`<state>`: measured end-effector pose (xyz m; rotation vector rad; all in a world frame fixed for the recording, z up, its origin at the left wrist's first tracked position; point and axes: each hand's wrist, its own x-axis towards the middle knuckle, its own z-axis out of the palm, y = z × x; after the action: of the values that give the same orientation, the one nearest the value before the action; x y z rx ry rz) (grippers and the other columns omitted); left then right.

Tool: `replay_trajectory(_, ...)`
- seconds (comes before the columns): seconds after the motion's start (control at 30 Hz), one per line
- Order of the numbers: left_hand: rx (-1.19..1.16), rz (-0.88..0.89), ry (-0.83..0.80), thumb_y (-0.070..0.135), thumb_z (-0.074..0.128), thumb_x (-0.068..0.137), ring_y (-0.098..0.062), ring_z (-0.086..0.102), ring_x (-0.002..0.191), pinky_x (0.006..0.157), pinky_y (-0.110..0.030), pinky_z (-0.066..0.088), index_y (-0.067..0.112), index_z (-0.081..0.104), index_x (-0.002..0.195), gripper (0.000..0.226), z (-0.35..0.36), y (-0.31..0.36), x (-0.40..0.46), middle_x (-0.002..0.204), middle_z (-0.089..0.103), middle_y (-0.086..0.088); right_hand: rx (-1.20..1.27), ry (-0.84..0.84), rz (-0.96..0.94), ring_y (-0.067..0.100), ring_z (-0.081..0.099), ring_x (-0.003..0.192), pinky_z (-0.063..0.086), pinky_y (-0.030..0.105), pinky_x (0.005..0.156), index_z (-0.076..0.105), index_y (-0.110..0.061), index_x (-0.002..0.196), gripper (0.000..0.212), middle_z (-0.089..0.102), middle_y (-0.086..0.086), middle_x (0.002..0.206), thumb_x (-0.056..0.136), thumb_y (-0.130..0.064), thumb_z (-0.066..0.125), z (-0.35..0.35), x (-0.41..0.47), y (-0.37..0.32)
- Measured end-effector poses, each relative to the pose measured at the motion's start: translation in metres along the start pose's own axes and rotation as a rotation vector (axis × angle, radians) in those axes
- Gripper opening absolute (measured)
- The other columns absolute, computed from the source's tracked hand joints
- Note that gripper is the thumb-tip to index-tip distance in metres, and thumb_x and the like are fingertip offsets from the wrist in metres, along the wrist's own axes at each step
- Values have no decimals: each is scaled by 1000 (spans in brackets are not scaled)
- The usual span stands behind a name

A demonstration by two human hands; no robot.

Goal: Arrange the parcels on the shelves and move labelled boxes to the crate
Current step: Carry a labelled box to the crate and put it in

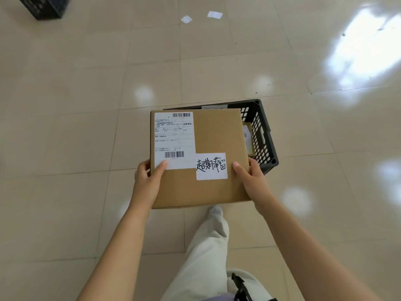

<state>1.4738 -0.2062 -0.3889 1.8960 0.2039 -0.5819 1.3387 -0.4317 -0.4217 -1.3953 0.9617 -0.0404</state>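
— Two hands on it: left hand [149,181] and right hand [251,181] grip the box [214,135] by its near corners, thumbs on top, above the crate [263,135].
— Then keep it level, centre it over the opening, and lower it beside the small parcel [248,135] inside.

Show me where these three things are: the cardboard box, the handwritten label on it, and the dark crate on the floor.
cardboard box [214,131]: head view, bare brown top face.
handwritten label [211,166]: head view, middle of the white sticker.
dark crate [261,135]: head view, perforated right wall.
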Motion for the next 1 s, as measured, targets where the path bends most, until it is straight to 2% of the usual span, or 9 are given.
replay_trajectory(0.13,58,22,35,52,60,90,-13,53,115,93,-33,46,26,51,135,52,33,28,57,133,40,5,-11,-14,39,17,62,110,50,38,96,44,-28,138,56,62,-5,124,90,-49,62,-6,66,-30)
replay_trajectory(0.27,78,-10,6,49,61,87,-14,56,118,94,-36,49,29,48,138,56,51,41,109,138,49,4,-11,-44,85,18,61,110,49,37,95,43,-27,139,53,61,-4,124,92,-46,60,-3,121,-49)
replay_trajectory(0.4,105,-86,-8,36,61,94,-14,56,116,95,-34,47,27,43,143,53,66,38,142,128,54,10,-19,-77,154,15,62,107,51,33,90,40,-23,141,56,60,-1,126,93,-41,62,2,164,-48)
replay_trajectory(0.53,133,-196,2,31,59,95,-17,55,116,97,-40,48,26,36,146,56,82,16,173,128,53,9,-139,-140,212,20,58,113,50,42,97,33,-24,144,59,54,0,131,94,-42,59,10,210,-37)
replay_trajectory(0.7,176,-283,60,30,54,99,-17,51,110,83,-35,42,21,29,145,53,107,-16,220,123,48,6,-268,-188,248,23,55,118,47,46,102,31,-22,145,60,50,2,136,95,-43,56,27,272,-10)
replay_trajectory(0.9,235,-329,71,29,51,101,-14,49,110,86,-33,39,21,30,149,53,124,-66,271,125,48,7,-241,-236,374,20,53,114,46,41,99,28,-20,147,59,49,3,137,97,-32,57,47,320,34)
replay_trajectory(1.0,300,-309,63,29,50,101,-19,50,121,92,-32,42,22,36,148,50,129,-93,287,140,43,-1,-304,-259,410,19,50,115,43,37,98,27,-17,148,59,47,4,139,98,-29,56,56,335,57)
